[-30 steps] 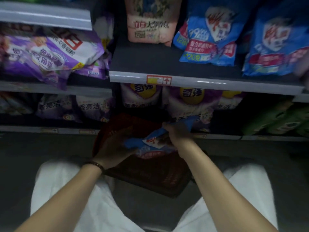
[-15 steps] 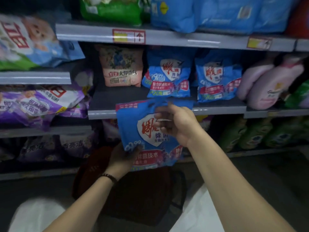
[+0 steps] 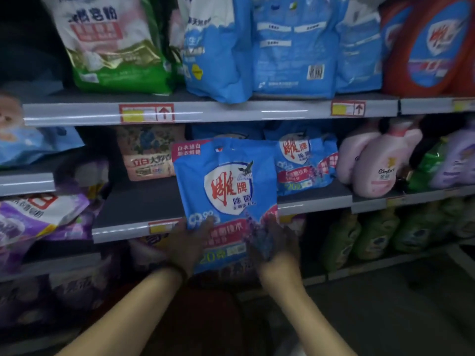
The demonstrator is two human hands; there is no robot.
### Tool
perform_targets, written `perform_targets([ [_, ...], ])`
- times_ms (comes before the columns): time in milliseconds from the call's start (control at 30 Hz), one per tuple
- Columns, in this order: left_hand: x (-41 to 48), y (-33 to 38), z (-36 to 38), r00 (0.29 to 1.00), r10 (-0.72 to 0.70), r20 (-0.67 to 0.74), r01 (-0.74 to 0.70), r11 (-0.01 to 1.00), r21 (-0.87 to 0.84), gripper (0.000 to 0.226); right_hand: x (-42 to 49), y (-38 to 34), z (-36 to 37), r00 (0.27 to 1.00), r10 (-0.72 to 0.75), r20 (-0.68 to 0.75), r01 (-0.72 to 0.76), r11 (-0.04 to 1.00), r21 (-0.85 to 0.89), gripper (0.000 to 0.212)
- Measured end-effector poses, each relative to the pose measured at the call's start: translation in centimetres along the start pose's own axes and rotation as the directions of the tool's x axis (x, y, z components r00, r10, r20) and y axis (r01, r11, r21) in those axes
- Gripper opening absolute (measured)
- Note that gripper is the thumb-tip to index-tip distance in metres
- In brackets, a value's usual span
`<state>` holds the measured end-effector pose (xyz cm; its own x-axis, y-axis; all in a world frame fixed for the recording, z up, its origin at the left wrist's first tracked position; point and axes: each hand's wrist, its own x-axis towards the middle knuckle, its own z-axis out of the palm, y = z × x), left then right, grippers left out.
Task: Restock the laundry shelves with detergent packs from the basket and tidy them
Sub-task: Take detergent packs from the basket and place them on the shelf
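Observation:
A blue detergent pack (image 3: 226, 186) with a white-and-red logo is held upright in front of the middle shelf (image 3: 138, 211). My left hand (image 3: 189, 242) grips its lower left corner and my right hand (image 3: 273, 240) grips its lower right edge. Behind it on the same shelf stands a matching blue pack (image 3: 305, 163). The dark red basket (image 3: 205, 322) sits low between my forearms, mostly in shadow.
A beige floral pack (image 3: 147, 152) stands left of the held pack. Pink softener bottles (image 3: 372, 160) are to the right. Green and blue bags (image 3: 290, 44) fill the upper shelf, purple packs (image 3: 33, 214) lie at left, and green pouches (image 3: 372, 235) sit lower right.
The blue pack has come up from the basket to the middle shelf's front. My right hand shifted from the pack's top to its lower right edge. The view has tilted upward.

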<state>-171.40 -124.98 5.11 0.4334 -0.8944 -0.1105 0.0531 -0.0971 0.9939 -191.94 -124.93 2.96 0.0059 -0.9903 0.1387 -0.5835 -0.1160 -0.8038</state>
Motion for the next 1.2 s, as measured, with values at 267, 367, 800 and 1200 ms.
perform_targets([
  [267, 15.5, 8.8, 5.6, 0.999, 0.015, -0.046, -0.009, 0.990, 0.144, 0.056, 15.5, -5.0, -0.1, 0.980, -0.190, 0.064, 0.199, 0.897, -0.394, 0.086],
  [367, 16.7, 7.3, 7.0, 0.974, 0.105, -0.202, 0.044, 0.784, 0.619, 0.100, 19.1, -3.0, 1.9, 0.948, -0.101, 0.302, 0.249, 0.825, -0.507, 0.078],
  [800, 12.2, -1.3, 5.9, 0.881, 0.140, 0.452, -0.473, 0.199, 0.859, 0.087, 19.2, -0.9, 2.8, 0.872, 0.131, 0.471, 0.152, 0.843, -0.516, 0.107],
  [1200, 3.7, -7.0, -8.2, 0.795, 0.296, 0.530, -0.605, 0.314, 0.732, 0.046, 7.4, -2.2, 9.6, 0.919, -0.126, 0.373, 0.285, 0.866, -0.411, 0.045],
])
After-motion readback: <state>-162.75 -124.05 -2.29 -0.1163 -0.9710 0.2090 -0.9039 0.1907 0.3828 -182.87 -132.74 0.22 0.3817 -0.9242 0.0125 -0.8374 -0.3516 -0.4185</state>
